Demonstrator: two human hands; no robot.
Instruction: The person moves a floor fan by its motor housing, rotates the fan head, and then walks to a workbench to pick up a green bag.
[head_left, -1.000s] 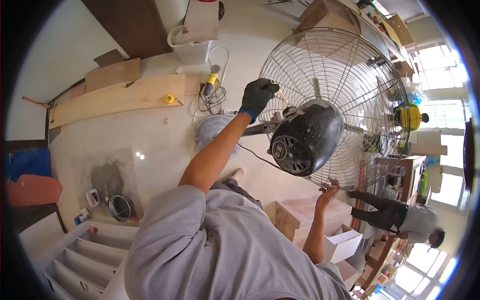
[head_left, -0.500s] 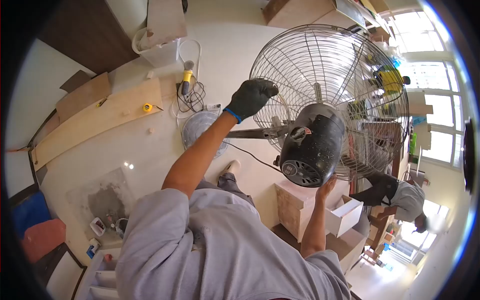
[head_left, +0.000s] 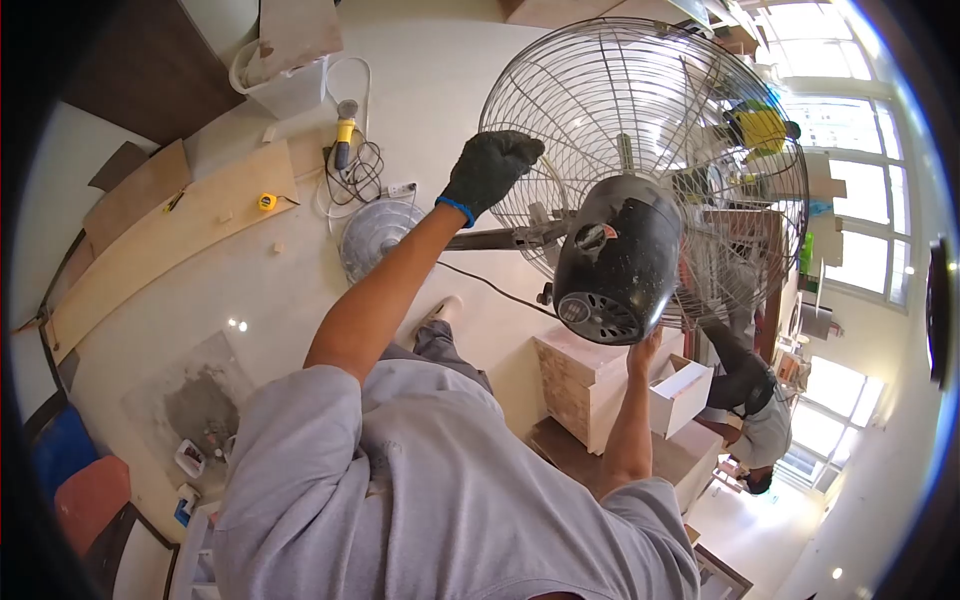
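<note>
A large black pedestal fan stands in front of me, its round wire guard [head_left: 560,75] facing away and its dusty motor housing [head_left: 625,265] toward me. My left hand [head_left: 490,172], in a dark glove with a blue cuff, is closed on the near-left part of the guard. Bare, my right hand [head_left: 645,350] reaches up at the lower edge of the guard, beside the motor; its fingertips are partly hidden there. The fan's pole [head_left: 490,240] runs down to a round grey base [head_left: 378,240] on the floor, and a black cord trails from it.
A yellow power tool [head_left: 344,135] with coiled cord lies near a power strip [head_left: 401,190]. A tape measure [head_left: 267,202] rests on a long board [head_left: 170,250]. At right are a wooden cabinet [head_left: 575,385], an open drawer [head_left: 682,392] and a bent-over co-worker [head_left: 765,420].
The fan and both my hands stay together while the whole view shifts slightly up and left. The co-worker at right has bent lower.
</note>
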